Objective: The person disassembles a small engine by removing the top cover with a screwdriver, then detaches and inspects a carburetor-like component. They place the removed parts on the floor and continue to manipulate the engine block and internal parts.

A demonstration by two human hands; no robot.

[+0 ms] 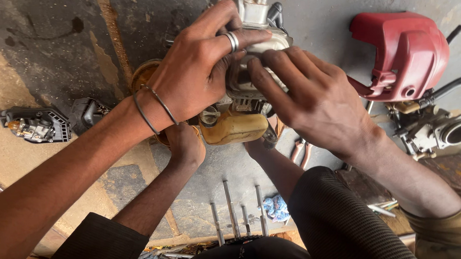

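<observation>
A small engine (250, 10) with a grey metal top and a yellowish plastic tank (234, 128) is held above a grey stained floor. My left hand (198, 73), with a ring and two thin bracelets, wraps over its left side and top. On its right side, my right hand (313, 96) presses with fingers curled against the metal body. A co-worker in dark ribbed sleeves crouches below me; one of that person's hands (185, 145) supports the engine from underneath on the left, and the other hand (257, 146) is mostly hidden under the tank.
A red plastic engine cover (405, 52) lies at the right, with a grey metal intake part (443, 130) below it. A black engine part (36, 125) sits at the left. Red-handled pliers (301, 151), several metal rods (229, 208) and a blue rag (276, 207) lie on the floor.
</observation>
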